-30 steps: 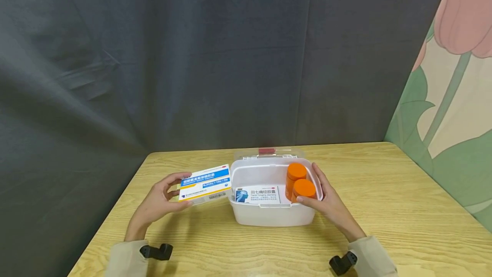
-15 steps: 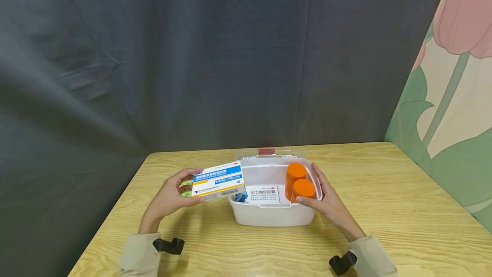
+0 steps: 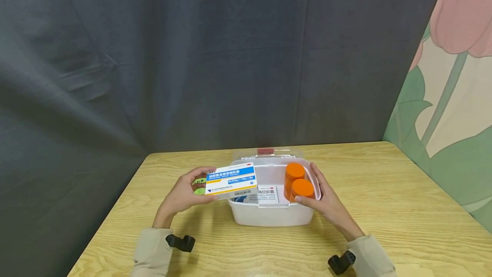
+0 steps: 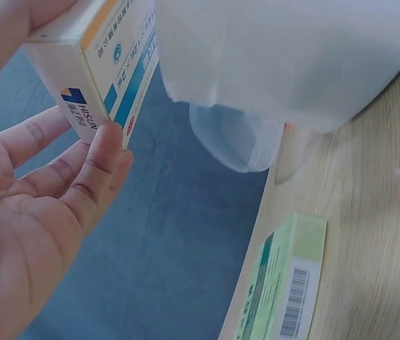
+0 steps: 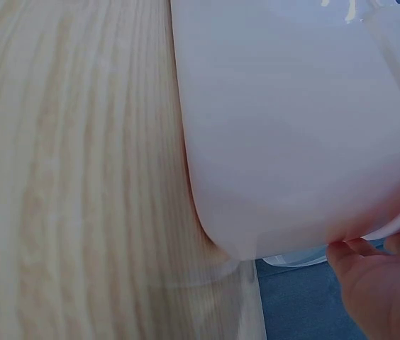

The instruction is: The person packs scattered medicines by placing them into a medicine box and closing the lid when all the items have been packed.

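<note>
My left hand [image 3: 184, 189] pinches a white, blue and yellow medicine box [image 3: 232, 178] between thumb and fingers. The box is tilted over the left rim of a white plastic storage bin [image 3: 272, 216]. Inside that bin lies a second medicine box [image 3: 267, 194], partly covered by the held one. Two orange bottles [image 3: 294, 171] stand at the bin's right end. My right hand [image 3: 328, 200] grips the bin's right side, its thumb over the rim by the front bottle and its fingers along the outer wall. In the left wrist view, the held medicine box [image 4: 101, 71] shows its end panel.
A green box [image 4: 285, 283] rests on the wooden table [image 3: 384, 208], mostly hidden behind my left hand in the head view. The bin's clear lid [image 3: 246, 154], with a red part, hangs open at the back. A dark curtain [image 3: 215, 63] stands behind the table.
My left hand has carried the medicine box rightward, from beside the bin to above its left part. More of the green box shows between my fingers. My right hand stays on the bin.
</note>
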Tool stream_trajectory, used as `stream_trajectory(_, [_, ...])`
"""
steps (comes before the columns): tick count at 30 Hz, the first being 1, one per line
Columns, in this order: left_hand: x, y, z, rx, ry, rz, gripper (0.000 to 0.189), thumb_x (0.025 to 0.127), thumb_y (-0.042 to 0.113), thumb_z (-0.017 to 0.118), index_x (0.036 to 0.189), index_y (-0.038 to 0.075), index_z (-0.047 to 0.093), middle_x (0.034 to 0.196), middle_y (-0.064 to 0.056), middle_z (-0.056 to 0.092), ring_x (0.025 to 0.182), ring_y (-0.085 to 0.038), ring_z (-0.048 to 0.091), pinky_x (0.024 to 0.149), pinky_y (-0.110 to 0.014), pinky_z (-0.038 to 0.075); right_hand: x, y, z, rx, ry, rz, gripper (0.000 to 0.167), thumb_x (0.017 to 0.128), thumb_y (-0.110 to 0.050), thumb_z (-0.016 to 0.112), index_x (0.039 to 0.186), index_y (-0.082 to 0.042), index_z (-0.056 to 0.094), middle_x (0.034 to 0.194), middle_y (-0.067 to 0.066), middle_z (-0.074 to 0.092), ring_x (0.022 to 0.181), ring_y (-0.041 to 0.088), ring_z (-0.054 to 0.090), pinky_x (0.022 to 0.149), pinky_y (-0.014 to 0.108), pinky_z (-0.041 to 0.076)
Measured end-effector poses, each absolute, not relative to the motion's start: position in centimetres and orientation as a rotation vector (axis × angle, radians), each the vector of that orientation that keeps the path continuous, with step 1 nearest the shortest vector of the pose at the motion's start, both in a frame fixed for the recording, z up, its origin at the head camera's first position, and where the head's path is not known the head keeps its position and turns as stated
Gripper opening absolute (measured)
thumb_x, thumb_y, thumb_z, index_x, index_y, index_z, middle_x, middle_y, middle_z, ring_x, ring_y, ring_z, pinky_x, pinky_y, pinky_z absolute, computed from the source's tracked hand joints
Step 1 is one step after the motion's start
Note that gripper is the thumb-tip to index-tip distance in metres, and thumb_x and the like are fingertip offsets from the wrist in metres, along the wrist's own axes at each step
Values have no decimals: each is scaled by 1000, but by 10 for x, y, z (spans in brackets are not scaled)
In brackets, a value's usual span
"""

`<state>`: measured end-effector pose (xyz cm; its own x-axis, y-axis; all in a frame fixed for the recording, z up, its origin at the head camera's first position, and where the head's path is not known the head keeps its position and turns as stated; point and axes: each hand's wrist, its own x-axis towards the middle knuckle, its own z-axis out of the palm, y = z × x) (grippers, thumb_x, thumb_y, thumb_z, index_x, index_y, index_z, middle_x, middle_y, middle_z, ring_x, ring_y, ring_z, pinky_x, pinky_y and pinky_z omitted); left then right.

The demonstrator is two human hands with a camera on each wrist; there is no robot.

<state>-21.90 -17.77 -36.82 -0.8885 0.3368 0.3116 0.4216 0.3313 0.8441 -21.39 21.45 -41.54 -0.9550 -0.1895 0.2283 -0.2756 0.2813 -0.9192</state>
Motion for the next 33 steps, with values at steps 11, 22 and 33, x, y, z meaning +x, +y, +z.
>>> stream_trajectory(11, [-223,-163,-369,-732,-2505,-1665,70,71,10,88,133,4,56,125,-14,56,107,-30,53,90,-36,51,-214,213,-414,431,-2481,1771,102,85,-25,76,158,-19,4,161,15,6,142,44,10,103,70,18])
stream_trajectory(22, [-229,-149,-371,-746,-2502,-1663,72,68,11,89,133,7,56,126,-9,57,107,-28,53,90,-41,51,-214,215,-414,442,-2473,1771,101,86,-24,75,157,-18,4,161,15,5,142,44,9,103,71,17])
stream_trajectory(33, [-231,-136,-365,-721,-2543,-1604,78,68,14,90,136,8,53,126,-6,55,109,-27,53,93,-38,49,-214,216,-414,450,-2467,1765,101,86,-23,75,158,-18,4,161,14,5,142,44,9,102,71,17])
